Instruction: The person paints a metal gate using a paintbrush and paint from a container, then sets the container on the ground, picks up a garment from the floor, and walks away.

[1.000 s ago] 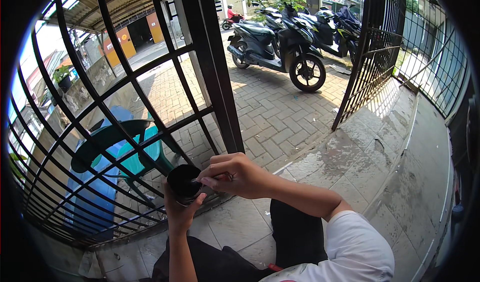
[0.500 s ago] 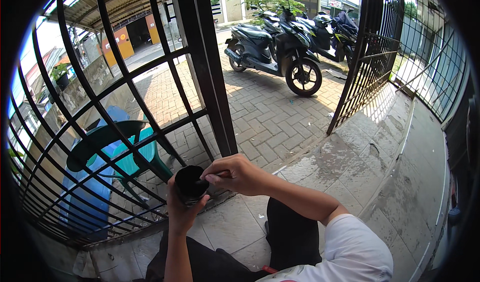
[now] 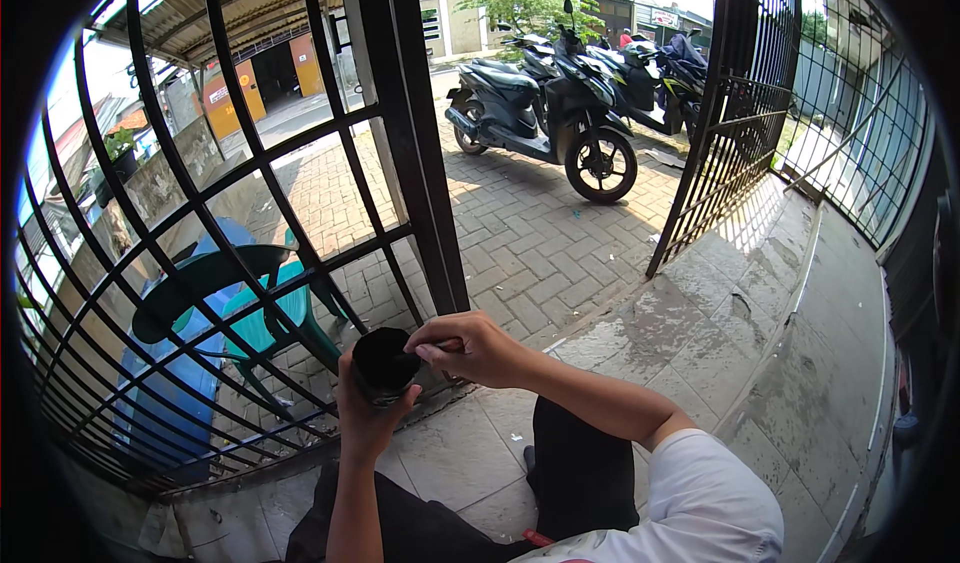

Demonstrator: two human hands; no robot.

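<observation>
My left hand [image 3: 366,415] is wrapped round a dark round can [image 3: 386,363], its open mouth facing up and its inside black. Just right of the can's rim, my right hand [image 3: 468,348] pinches a thin stick-like tool with a reddish-brown handle [image 3: 455,345]. The fingertips are at the mouth of the can. Whatever end of the tool is inside is lost in the dark. Both hands are in front of the foot of a black metal gate post [image 3: 436,193], above my dark-trousered legs.
Black barred fencing [image 3: 160,243] stands close on the left, with a green plastic chair [image 3: 270,308] and a blue object [image 3: 170,403] behind it. An open barred gate [image 3: 725,128] is at right. Parked motorbikes [image 3: 545,113] stand on the paving beyond the tiled step [image 3: 690,333].
The view has shifted slightly. My hands keep nearly the same hold, and the right fingers stay beside the can's rim with a small movement.
</observation>
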